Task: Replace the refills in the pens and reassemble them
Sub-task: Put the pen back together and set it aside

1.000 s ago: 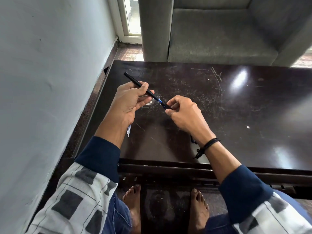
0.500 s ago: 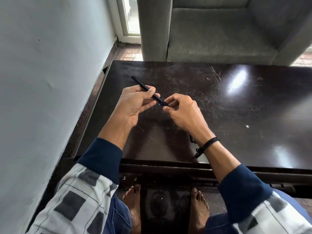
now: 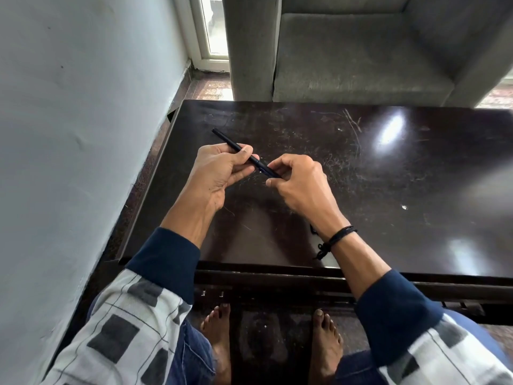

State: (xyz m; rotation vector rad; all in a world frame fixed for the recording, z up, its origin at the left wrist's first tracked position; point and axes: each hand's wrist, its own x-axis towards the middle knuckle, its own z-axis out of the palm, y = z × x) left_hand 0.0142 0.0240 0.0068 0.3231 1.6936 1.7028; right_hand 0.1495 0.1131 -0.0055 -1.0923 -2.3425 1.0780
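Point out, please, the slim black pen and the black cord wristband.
slim black pen (image 3: 259,163), head view, exposed middle of its barrel.
black cord wristband (image 3: 341,235), head view, band across the wrist.

Pen (image 3: 261,166) tip perhaps behind right fingers (image 3: 286,162)

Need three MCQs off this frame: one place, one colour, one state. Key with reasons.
1. Where is the pen?
A held by left hand and right hand over the table
B lying on the table
C in a cup
2. Pen colour?
A red
B black
C white
3. Right hand?
A flat on table
B idle
C pinching the pen

Key: 1A, both hands grip it clear of the tabletop; 2B, the barrel looks black; 3C, its fingertips close on the pen's near end.
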